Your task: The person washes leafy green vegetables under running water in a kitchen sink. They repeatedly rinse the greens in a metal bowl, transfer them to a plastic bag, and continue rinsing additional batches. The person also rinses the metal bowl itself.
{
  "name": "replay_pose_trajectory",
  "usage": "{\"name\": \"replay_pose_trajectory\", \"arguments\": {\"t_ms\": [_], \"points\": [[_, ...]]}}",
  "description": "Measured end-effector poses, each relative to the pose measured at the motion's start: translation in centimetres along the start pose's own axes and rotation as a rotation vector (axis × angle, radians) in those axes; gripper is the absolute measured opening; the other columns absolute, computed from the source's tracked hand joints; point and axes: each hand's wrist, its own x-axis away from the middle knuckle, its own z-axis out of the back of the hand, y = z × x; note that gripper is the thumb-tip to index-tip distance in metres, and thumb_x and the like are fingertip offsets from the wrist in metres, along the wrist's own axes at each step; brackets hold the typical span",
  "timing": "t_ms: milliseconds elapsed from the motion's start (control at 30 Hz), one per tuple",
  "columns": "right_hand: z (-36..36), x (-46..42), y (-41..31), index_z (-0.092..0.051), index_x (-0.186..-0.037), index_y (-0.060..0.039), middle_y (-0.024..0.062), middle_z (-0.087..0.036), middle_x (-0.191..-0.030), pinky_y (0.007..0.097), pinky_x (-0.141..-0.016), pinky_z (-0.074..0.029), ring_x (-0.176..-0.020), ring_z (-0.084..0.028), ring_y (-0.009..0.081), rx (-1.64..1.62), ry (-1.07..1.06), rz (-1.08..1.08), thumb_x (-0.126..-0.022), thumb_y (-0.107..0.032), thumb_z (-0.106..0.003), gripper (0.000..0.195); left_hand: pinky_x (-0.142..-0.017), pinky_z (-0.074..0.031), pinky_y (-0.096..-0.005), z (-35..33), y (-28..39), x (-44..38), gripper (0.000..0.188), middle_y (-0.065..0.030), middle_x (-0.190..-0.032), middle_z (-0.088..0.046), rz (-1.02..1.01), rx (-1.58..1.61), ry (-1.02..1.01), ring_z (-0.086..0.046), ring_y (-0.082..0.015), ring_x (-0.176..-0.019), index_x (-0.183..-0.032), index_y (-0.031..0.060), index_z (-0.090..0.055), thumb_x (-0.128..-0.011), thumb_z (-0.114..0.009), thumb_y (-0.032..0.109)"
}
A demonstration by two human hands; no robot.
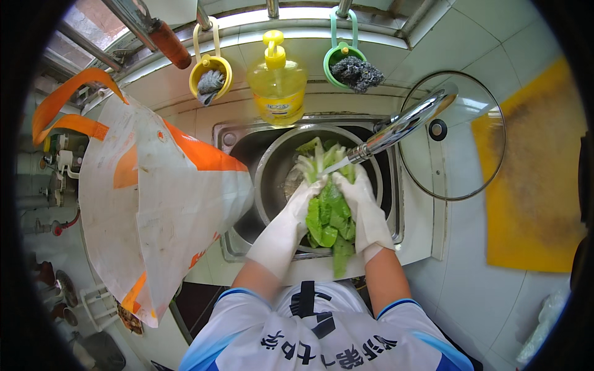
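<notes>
Both my hands wear long white rubber gloves. My left hand (312,191) grips a bunch of leafy greens (328,213) from its left side, and my right hand (353,188) holds it from the right. The pale stems point away from me, while the wet green leaves hang towards me over the front rim of the sink. A chrome faucet (394,125) reaches in from the upper right, and its water stream (335,166) lands on the stems. Below the greens, a round metal basin (271,185) sits in the stainless steel sink (227,252).
A large white and orange bag (176,218) stands left of the sink. Behind the sink are a yellow soap pump bottle (278,95) and hanging cups with scouring pads, one yellow (226,69), one green (330,62). A glass lid (468,157) and a yellow board (529,208) are at right.
</notes>
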Motion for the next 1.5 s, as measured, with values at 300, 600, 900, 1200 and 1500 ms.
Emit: {"name": "replay_pose_trajectory", "arguments": {"t_ms": [300, 600, 900, 1200, 1500], "points": [[-5.4, 4.2, -4.6, -0.045, -0.163, -0.0139, 0.0214, -0.053, -0.16, 0.0435, -0.123, -0.042, -0.148, -0.052, 0.0362, 0.132, -0.17, 0.05, -0.097, -0.035, -0.076, 0.076, -0.116, -0.047, -0.039, 2.1, 5.2, 3.1, 0.072, -0.0277, -0.155, -0.056, -0.377, -0.627, 0.55, -0.058, -0.033, -0.142, -0.16, -0.0041, -0.045, -0.107, -0.07, 0.038], [2.3, 0.1, 2.8, -0.047, -0.161, -0.0068, 0.0213, -0.055, -0.159, 0.0423, -0.122, -0.043, -0.145, -0.055, 0.0366, 0.258, 0.183, 0.08, -0.096, -0.029, -0.079, 0.076, -0.11, -0.05, -0.037, 0.7, 4.4, 1.9, 0.097, -0.0204, -0.157, -0.057, -0.069, -0.778, 0.529, -0.062, -0.0312, -0.135, -0.171, 0.0089, -0.028, -0.094, -0.084, 0.03], [-3.0, 1.9, 2.2, -0.041, -0.163, -0.0013, 0.0195, -0.06, -0.149, 0.0388, -0.107, -0.051, -0.131, -0.062, 0.0286, -0.161, -0.076, -0.056, -0.087, -0.037, -0.089, 0.096, -0.105, -0.055, -0.0339, 0.8, 2.7, 0.5, 0.1, -0.0119, -0.152, -0.06, -0.078, -0.193, 0.291, -0.062, -0.025, -0.132, -0.173, 0.0157, -0.024, -0.092, -0.083, 0.001], [1.8, 3.3, 0.7, -0.059, -0.148, -0.0044, 0.0201, -0.07, -0.132, 0.0427, -0.106, -0.051, -0.119, -0.067, 0.0349, 0.426, 0.124, 0.024, -0.098, -0.026, -0.075, 0.057, -0.108, -0.053, -0.0336, 2.9, 5.7, 3.6, 0.09, -0.0119, -0.158, -0.058, -0.069, -0.761, 0.51, -0.066, -0.0267, -0.128, -0.17, 0.0271, -0.035, -0.094, -0.076, 0.005], [-2.7, 2.0, 1.8, -0.064, -0.135, -0.0032, 0.0187, -0.06, -0.139, 0.0492, -0.121, -0.036, -0.141, -0.05, 0.0383, 1.162, -0.11, 0.889, -0.097, -0.029, -0.068, 0.046, -0.129, -0.035, -0.0403, 0.2, 3.3, 3.9, 0.087, -0.0145, -0.176, -0.031, -0.234, -1.639, 0.502, -0.039, -0.0323, -0.158, -0.171, 0.0286, -0.03, -0.097, -0.075, 0.037]]}}
